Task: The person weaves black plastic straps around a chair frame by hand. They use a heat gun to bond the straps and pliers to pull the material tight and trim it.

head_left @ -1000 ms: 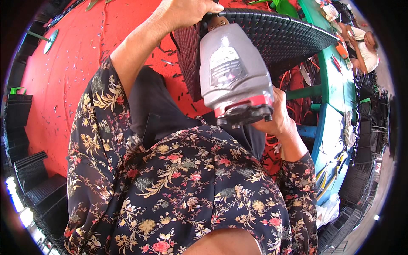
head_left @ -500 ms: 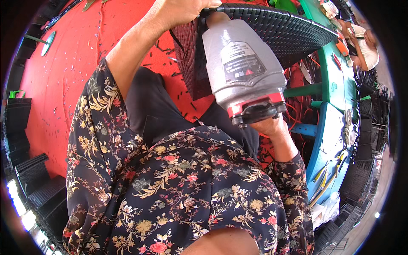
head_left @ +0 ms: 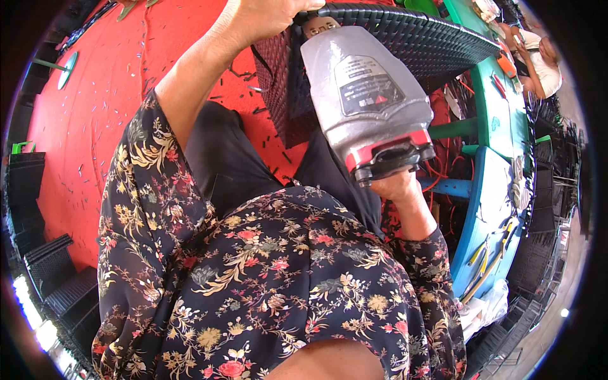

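Observation:
A silver nail gun with a red and black end fills the upper middle. Beneath that end, my right hand is closed on it; most of its fingers are hidden. The gun's far end meets the corner of a black woven rattan piece, which stands beyond my knees with its rim toward the top. At this corner my left hand grips the rim with closed fingers, partly cut off by the upper edge.
Black scraps litter the red floor. A green and blue bench on the right bears yellow-handled pliers and other hand tools. Behind it sits another person. Stacked black woven pieces stand at the left.
The nail gun has shifted slightly right, its red and black end tilting a little. My left hand stays at the rattan rim.

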`<act>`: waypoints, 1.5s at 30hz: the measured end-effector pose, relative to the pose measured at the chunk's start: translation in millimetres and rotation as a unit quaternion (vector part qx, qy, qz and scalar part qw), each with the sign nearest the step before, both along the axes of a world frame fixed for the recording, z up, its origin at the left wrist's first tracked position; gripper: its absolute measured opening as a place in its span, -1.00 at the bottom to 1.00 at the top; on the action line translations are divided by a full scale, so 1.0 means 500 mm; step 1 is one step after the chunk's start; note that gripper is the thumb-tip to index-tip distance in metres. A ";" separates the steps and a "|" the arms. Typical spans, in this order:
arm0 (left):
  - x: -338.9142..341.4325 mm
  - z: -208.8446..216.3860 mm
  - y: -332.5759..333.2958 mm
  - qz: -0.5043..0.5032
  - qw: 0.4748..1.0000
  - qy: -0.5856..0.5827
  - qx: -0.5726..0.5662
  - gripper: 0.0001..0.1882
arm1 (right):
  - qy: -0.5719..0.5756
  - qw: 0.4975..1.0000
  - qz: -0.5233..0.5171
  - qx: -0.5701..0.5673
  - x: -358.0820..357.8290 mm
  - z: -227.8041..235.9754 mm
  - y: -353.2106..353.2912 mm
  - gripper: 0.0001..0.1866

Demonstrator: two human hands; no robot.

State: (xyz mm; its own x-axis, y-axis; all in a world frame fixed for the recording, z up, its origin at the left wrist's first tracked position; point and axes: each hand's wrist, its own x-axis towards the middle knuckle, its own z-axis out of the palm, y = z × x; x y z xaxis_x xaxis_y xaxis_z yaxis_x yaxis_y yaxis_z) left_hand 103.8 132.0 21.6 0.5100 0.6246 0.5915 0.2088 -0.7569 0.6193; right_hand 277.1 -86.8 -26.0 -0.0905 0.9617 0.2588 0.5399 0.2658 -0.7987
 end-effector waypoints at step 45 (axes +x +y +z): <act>0.009 -0.006 -0.033 0.016 0.997 -0.061 -0.037 -0.79 | -0.041 0.998 -0.043 0.014 -0.035 -0.015 -0.016 -0.17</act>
State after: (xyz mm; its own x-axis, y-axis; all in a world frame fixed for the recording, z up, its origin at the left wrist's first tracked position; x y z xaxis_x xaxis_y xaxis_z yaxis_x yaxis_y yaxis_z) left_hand 108.2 115.5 18.4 0.4166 0.6840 0.5988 0.1521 -0.7019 0.6959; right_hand 259.6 -94.7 -33.6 -0.0306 0.9590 0.2816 0.6245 0.2383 -0.7438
